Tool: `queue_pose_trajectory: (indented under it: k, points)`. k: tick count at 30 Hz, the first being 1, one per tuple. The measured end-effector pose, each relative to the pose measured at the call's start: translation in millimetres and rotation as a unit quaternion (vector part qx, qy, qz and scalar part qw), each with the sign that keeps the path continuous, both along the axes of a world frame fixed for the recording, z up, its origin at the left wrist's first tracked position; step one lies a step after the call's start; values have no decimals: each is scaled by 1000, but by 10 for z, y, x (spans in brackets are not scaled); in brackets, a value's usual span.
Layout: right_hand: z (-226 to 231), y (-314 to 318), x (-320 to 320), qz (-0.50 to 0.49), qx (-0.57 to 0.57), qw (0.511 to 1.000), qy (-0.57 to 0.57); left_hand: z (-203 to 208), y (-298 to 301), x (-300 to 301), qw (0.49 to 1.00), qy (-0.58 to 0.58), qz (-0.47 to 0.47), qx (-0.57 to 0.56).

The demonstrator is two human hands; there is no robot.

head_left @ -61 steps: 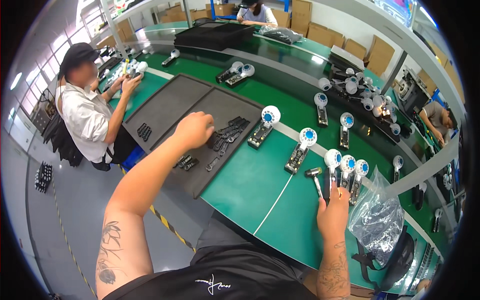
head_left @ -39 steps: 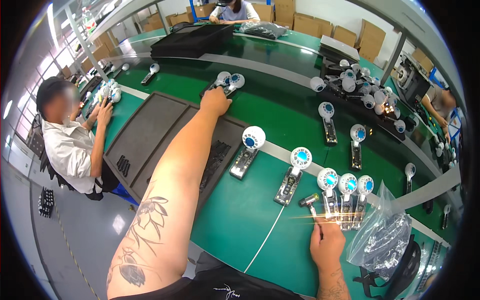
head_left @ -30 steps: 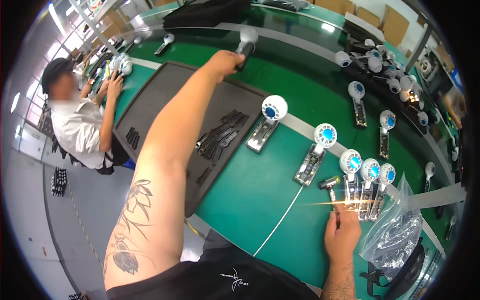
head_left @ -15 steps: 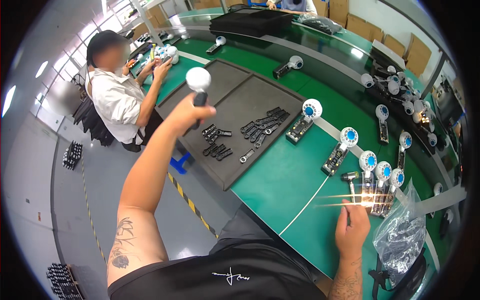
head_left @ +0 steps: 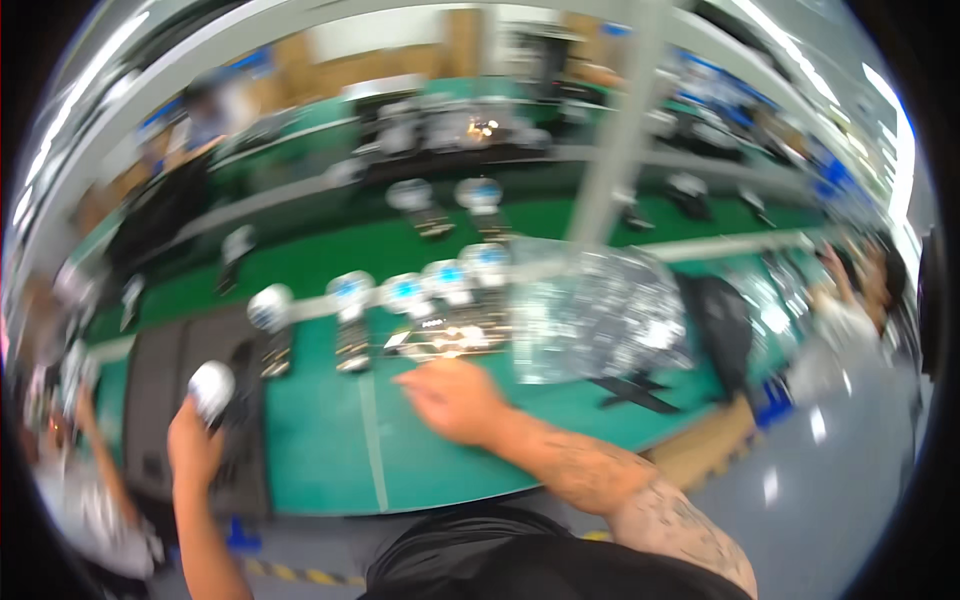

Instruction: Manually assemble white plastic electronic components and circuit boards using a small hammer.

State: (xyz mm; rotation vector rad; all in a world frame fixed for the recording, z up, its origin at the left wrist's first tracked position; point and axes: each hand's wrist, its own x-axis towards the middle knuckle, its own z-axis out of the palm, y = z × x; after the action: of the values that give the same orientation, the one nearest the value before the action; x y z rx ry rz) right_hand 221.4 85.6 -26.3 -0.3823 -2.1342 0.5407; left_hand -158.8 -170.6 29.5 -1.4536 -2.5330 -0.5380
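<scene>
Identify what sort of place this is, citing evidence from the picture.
Probably a factory assembly workshop: several similar white-headed devices lie along a green worktop, a dark tray sits at left, and other people are nearby.

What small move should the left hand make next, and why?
Probably carry its white-headed device rightward to the green tabletop: the left hand holds it in front of the dark tray, while similar devices lie on that tabletop, near the right hand.

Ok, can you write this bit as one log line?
left hand: holds white-headed device near tray | right hand: near clustered devices, grip unclear
</scene>
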Motion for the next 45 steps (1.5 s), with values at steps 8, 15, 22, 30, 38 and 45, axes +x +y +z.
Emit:
queue_pose_trajectory:
  k: [8,15,22,30,38,45]
  points:
    - [66,-245,-154,416,-722,553,4,762,918,1738,897,-9,-434,-84]
    - [152,-141,-38,452,-715,526,93,697,1391,2095,841,30,-537,48]
    - [92,156,115,472,-707,513,119,259,1475,1938,766,-407,-436,241]
    - [166,314,36,427,-693,532,235,-211,1616,1675,518,-793,-239,215]
    - [340,186,188,317,-633,651,275,-94,1650,1811,466,-867,-148,95]
    - [443,-84,-152,151,-549,802,178,-449,1680,1815,656,-658,-341,139]
